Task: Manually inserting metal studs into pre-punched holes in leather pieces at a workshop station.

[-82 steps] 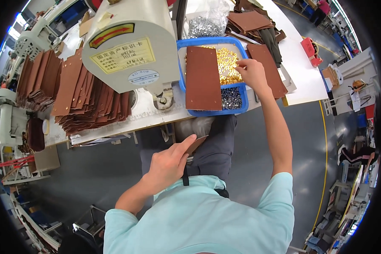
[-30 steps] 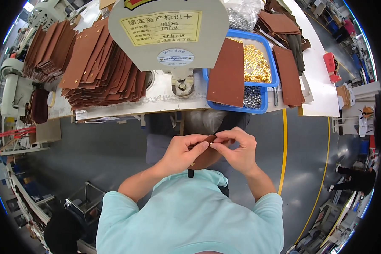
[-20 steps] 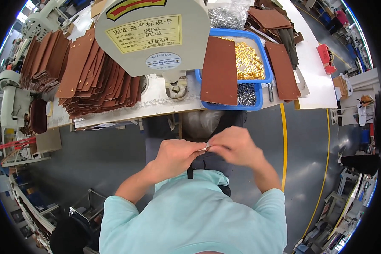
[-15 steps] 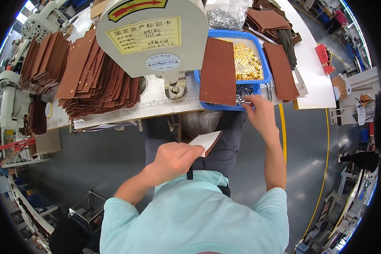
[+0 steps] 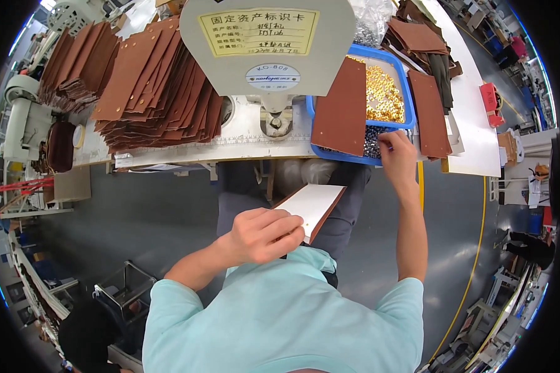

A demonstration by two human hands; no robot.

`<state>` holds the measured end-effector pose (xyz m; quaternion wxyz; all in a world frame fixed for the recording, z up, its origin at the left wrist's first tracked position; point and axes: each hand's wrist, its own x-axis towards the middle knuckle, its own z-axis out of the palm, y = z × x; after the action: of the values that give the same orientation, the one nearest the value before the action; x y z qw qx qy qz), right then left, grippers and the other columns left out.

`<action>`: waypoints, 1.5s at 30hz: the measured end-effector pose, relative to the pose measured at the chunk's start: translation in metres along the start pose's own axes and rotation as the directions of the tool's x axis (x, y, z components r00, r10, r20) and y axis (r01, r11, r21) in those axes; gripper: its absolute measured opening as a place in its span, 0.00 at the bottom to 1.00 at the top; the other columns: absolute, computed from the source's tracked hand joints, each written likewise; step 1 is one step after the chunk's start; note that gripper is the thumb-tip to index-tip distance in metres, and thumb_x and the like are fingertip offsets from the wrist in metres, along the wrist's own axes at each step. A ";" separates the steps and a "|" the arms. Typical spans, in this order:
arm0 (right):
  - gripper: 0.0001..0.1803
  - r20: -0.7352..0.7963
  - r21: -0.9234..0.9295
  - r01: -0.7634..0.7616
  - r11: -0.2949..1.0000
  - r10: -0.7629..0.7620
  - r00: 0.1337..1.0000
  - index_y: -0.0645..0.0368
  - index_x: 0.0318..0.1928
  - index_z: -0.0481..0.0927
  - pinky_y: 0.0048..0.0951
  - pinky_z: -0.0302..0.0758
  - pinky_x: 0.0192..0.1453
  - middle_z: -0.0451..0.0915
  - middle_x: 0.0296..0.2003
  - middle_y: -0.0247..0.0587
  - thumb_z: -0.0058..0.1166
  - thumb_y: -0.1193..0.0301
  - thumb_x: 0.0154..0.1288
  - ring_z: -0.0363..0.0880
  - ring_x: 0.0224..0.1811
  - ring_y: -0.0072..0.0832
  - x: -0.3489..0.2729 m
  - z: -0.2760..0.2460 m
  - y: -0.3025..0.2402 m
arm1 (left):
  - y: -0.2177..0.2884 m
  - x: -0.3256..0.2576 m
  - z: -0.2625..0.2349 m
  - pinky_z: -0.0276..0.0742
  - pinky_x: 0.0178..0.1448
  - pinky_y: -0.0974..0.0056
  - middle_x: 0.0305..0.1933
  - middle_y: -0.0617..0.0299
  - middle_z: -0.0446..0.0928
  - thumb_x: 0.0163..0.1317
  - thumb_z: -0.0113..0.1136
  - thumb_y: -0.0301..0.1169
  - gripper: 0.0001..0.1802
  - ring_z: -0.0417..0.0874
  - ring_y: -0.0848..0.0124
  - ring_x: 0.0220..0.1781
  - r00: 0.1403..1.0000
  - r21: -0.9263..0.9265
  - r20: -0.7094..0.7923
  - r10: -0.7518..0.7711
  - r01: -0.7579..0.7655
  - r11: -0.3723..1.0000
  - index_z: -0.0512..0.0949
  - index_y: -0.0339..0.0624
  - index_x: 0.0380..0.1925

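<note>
My left hand (image 5: 264,235) grips the near end of a brown leather panel (image 5: 317,204) with a white backing, held over my lap with the white face up. A small gold dot shows on it near my fingers. My right hand (image 5: 399,158) is at a blue tray of small dark metal studs (image 5: 372,140), its fingers bent together at the right edge; whatever they pinch is hidden. Beyond it, another blue tray (image 5: 412,102) holds loose gold fasteners (image 5: 384,93). A brown leather panel (image 5: 342,115) lies across the left side of both trays.
A light grey press machine (image 5: 267,68) stands over the bench edge. Left of it lie stacked brown panels with gold fasteners (image 5: 162,93) and another stack (image 5: 81,65). Right of the trays is a brown panel (image 5: 430,115); dark and brown pieces (image 5: 420,37) are piled behind.
The whole view has shifted, so the bench sits further right. The panel in my left hand now shows more of its white face. My right fingers have closed in over the studs.
</note>
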<state>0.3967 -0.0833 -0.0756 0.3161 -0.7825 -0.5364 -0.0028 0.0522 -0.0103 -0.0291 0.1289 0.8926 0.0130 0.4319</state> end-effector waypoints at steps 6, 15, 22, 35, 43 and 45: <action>0.08 -0.043 0.374 -0.083 0.924 0.107 0.993 0.64 0.40 0.87 0.25 0.82 0.42 0.86 0.38 0.42 0.66 0.83 0.58 0.86 0.36 0.28 -0.030 -0.043 -0.062 | 0.000 -0.001 0.002 0.78 0.29 0.71 0.34 0.62 0.83 0.44 0.67 0.22 0.12 0.86 0.70 0.30 0.999 -0.063 -0.005 0.031 -0.032 0.997 0.82 0.42 0.32; 0.10 0.498 0.762 -0.366 0.534 -0.122 0.859 0.66 0.43 0.88 0.25 0.85 0.46 0.88 0.39 0.44 0.70 0.82 0.61 0.89 0.41 0.27 -0.070 -0.039 -0.130 | 0.002 -0.004 0.010 0.82 0.27 0.66 0.29 0.58 0.78 0.39 0.71 0.21 0.18 0.82 0.67 0.26 1.000 -0.132 0.002 0.029 -0.029 0.991 0.82 0.31 0.35; 0.09 0.595 0.769 -0.536 0.348 -0.084 0.799 0.69 0.42 0.88 0.28 0.86 0.46 0.87 0.40 0.48 0.69 0.84 0.61 0.87 0.41 0.30 -0.074 -0.022 -0.133 | 0.005 -0.007 0.005 0.82 0.30 0.67 0.34 0.58 0.77 0.40 0.69 0.20 0.15 0.82 0.69 0.28 1.000 -0.052 0.012 0.020 -0.020 0.998 0.81 0.32 0.33; 0.09 0.616 0.751 -0.546 0.372 -0.097 0.781 0.71 0.43 0.86 0.29 0.88 0.43 0.87 0.39 0.49 0.68 0.83 0.63 0.88 0.39 0.31 -0.077 -0.023 -0.138 | 0.007 -0.003 0.007 0.76 0.26 0.69 0.31 0.62 0.77 0.41 0.68 0.21 0.13 0.78 0.73 0.25 1.000 -0.037 -0.008 0.008 -0.008 0.999 0.80 0.35 0.31; 0.18 0.399 0.884 -0.294 0.363 -0.258 0.880 0.71 0.44 0.86 0.30 0.87 0.48 0.87 0.39 0.51 0.74 0.86 0.50 0.89 0.41 0.33 -0.079 -0.022 -0.139 | 0.015 -0.001 0.002 0.79 0.27 0.66 0.32 0.60 0.83 0.36 0.76 0.18 0.20 0.83 0.67 0.28 0.967 -0.214 0.066 -0.244 0.253 0.944 0.82 0.37 0.34; 0.21 0.395 0.857 -0.265 0.442 -0.235 0.888 0.66 0.44 0.87 0.29 0.88 0.49 0.88 0.43 0.48 0.78 0.82 0.47 0.90 0.45 0.31 -0.084 -0.018 -0.135 | 0.017 0.002 0.000 0.79 0.27 0.66 0.32 0.60 0.83 0.37 0.76 0.18 0.20 0.83 0.67 0.28 0.960 -0.230 0.071 -0.271 0.280 0.932 0.82 0.37 0.34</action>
<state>0.2534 -0.1325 -0.0236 0.5441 -0.4769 -0.5066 0.4689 0.0518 -0.0266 -0.0235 0.2944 0.8681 0.0839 0.3908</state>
